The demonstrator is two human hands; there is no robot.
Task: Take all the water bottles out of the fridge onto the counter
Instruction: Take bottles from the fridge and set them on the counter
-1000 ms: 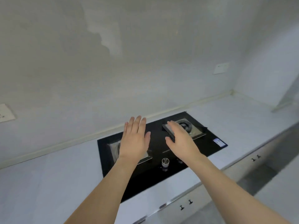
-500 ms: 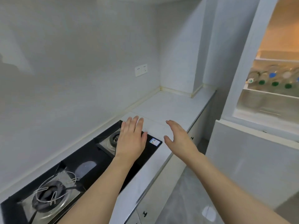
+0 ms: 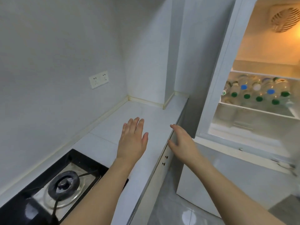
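The water bottles (image 3: 256,90) lie on their sides in a packed row on a glass shelf (image 3: 258,109) inside the open fridge (image 3: 227,46), at the right of the view, caps facing outward. They are clear plastic; most caps are green, two are blue and at least one is white. Warm yellow light fills the fridge, and a round vent (image 3: 284,19) sits high on its back wall. The left hand (image 3: 132,142) is held over the white counter (image 3: 138,111) with fingers straight and together, holding nothing. The right hand (image 3: 181,142) is in the air past the counter's front edge, fingers relaxed and loosely spread, empty too. A black gas stove (image 3: 61,184) is set into the counter at lower left, and a wall socket (image 3: 98,79) sits on the tiled wall above.
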